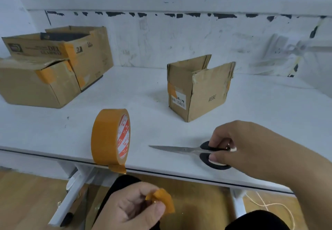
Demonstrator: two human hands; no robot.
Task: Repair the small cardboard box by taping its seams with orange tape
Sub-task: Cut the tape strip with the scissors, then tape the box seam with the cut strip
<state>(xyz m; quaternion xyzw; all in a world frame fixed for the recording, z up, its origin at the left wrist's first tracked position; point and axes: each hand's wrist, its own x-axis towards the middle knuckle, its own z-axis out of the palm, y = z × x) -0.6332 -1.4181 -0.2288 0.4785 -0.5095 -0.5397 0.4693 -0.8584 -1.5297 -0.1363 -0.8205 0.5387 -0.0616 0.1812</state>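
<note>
The small cardboard box (197, 89) stands open-topped on the white table (143, 95), with a patch of orange tape and a white label on its left face. A roll of orange tape (110, 138) stands on edge at the table's front, its loose end stuck over the edge. My left hand (131, 210) is below the table edge and pinches a cut piece of orange tape (163, 201). My right hand (251, 149) grips the black handles of the scissors (190, 150), which lie on the table with blades pointing left.
Two larger cardboard boxes (53, 64) patched with orange tape sit at the back left against the white wall. The table's white leg (71, 193) and a wooden floor show below the front edge. A pale cord (273, 206) lies on the floor at right.
</note>
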